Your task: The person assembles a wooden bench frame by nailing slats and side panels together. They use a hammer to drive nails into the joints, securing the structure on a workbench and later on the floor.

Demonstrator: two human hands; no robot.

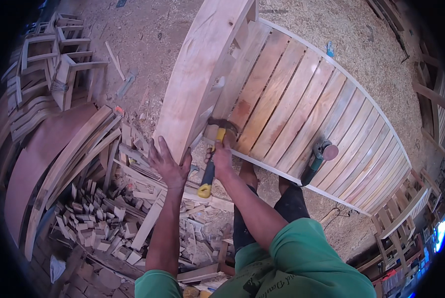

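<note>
My left hand [170, 165] lies with spread fingers against the near end of a wide, pale wooden board [197, 64]. That board forms the raised end of a slatted wooden frame [274, 94]. Closed round a hammer [208, 173] with a yellow and dark handle, my right hand [221, 158] is just to the right of the board. The dark hammer head is at the inner corner, by the first slats; whether it touches the wood I cannot tell. Farther right, a green angle grinder [314, 165] with a round disc rests on the slats.
Offcuts [100, 218] are heaped on the floor at the lower left. Curved boards [66, 174] lean behind them, with stacked chair-like frames [58, 59] beyond. Sawdust and shavings cover the floor [342, 30]. More slatted pieces [404, 213] stand at the right.
</note>
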